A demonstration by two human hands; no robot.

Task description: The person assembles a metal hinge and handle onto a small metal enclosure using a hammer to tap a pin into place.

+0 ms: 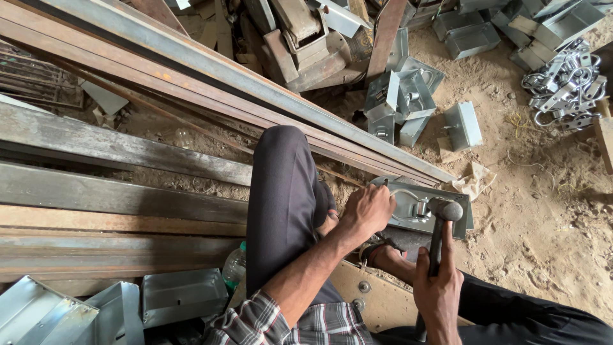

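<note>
**Hammer over a metal box, seated on the dirt floor**

Person's sitting low on the sandy floor (543, 223), knees up, dark trousers, plaid shirt w/ sleeves pushed back. Right hand (439, 287) has its fingers (423, 263) clamped around the handle of a hammer (440, 230); handle stands nearly upright, and the round head sits right over the galvanised metal box (440, 195) lying flat on the floor in front of the feet. Can't tell if the head's actually touching the box or just above it.

Left hand (367, 209) is on the box's near-left end, fingers curled together, pressing on the rim beside the shiny hasp/ring fitting (408, 207) inside it.

The box lies just below the long steel angle bars (223, 70) that run diagonally across the floor from top left. Left of the leg: a stack of rusty flat bars and tubes (115, 191). Near bottom left edge, a few more open grey boxes (182, 295) & a green-capped plastic bottle (235, 265) next to the knee. Further out, top middle, a loose heap of similar boxes (402, 96); top right corner has a pile of shiny ring fittings (565, 86).
</note>
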